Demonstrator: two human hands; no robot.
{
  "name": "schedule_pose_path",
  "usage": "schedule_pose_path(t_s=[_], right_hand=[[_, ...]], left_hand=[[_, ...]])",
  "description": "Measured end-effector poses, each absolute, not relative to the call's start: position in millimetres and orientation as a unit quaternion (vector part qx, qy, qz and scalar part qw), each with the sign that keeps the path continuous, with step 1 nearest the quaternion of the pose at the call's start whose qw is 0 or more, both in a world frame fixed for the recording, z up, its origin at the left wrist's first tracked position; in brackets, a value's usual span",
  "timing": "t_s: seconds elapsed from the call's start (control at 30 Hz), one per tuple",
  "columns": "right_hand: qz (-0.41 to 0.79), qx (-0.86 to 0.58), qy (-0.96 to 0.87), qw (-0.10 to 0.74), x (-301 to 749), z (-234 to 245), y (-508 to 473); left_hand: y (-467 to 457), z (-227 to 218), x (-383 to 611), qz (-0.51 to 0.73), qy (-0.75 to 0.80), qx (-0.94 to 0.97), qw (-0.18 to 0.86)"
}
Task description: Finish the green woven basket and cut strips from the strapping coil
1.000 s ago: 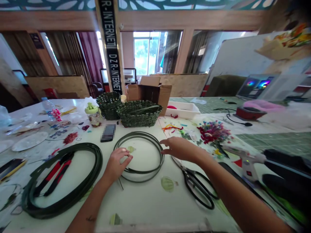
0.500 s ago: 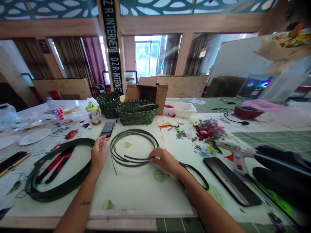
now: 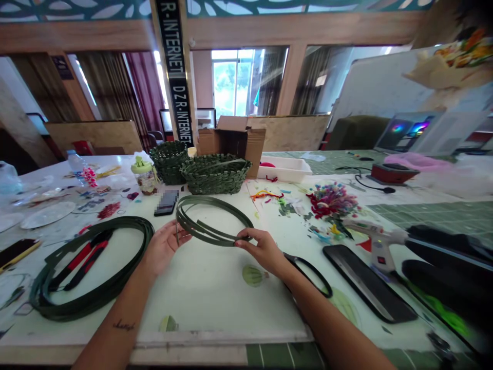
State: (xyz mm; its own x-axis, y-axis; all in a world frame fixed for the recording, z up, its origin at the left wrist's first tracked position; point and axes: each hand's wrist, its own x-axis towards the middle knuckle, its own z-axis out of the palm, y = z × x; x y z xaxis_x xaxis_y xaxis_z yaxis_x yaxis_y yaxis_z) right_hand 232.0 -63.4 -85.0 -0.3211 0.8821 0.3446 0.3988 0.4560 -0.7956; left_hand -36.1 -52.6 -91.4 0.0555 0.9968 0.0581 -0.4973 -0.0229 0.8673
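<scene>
My right hand [image 3: 259, 246] pinches the right side of a small coil of flat dark green strip [image 3: 215, 239] between thumb and fingers. At the coil's left side, my left hand [image 3: 166, 246] has its fingers curled around the edge, partly hidden by the strips. The coil is tilted and held off the white table cover, its loose end showing inside the ring. To the left lies a larger coil of green strip [image 3: 57, 310], with red-and-black handled pliers [image 3: 82, 262] inside it. Two woven green baskets [image 3: 215, 176] stand behind.
Black-handled scissors [image 3: 314, 275] lie beside my right forearm. Farther right are a black tray [image 3: 370, 282], a white glue gun [image 3: 381, 246] and colourful fuzzy stems [image 3: 333, 203]. A phone [image 3: 166, 203] and a jar with a green lid [image 3: 144, 177] stand beyond my left hand.
The small coil has risen off the table and tilted. My left hand has moved right and taken hold of its left side, while my right hand has kept its pinch.
</scene>
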Motion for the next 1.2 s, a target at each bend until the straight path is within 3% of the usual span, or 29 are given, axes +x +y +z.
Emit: schedule_pose_path(t_s=[0.23,0.3,0.5,0.67,0.8,1.0,1.2], right_hand=[[0.328,-0.352,-0.814,0.324,231,-85,-66],[0.306,-0.377,-0.795,0.364,234,-82,-65],[0.167,-0.5,-0.61,0.591,253,-74,-59],[0.117,-0.515,-0.55,0.648,261,-73,-57],[0.167,-0.471,-0.633,0.592,252,-71,-65],[0.279,-0.381,-0.82,0.323,235,-77,-77],[0.16,-0.459,-0.81,0.329,229,-94,-69]], left_hand=[[-54,-94,-35,0.557,0.414,0.44,0.57],[-53,-94,-37,0.585,0.399,0.42,0.568],[-50,-87,-50,0.671,0.357,0.373,0.532],[-46,-90,-62,0.696,0.426,0.388,0.428],[-42,-95,-64,0.694,0.423,0.387,0.435],[-50,-85,-63,0.694,0.279,0.366,0.554],[-72,-74,-59,0.632,0.15,0.403,0.645]])
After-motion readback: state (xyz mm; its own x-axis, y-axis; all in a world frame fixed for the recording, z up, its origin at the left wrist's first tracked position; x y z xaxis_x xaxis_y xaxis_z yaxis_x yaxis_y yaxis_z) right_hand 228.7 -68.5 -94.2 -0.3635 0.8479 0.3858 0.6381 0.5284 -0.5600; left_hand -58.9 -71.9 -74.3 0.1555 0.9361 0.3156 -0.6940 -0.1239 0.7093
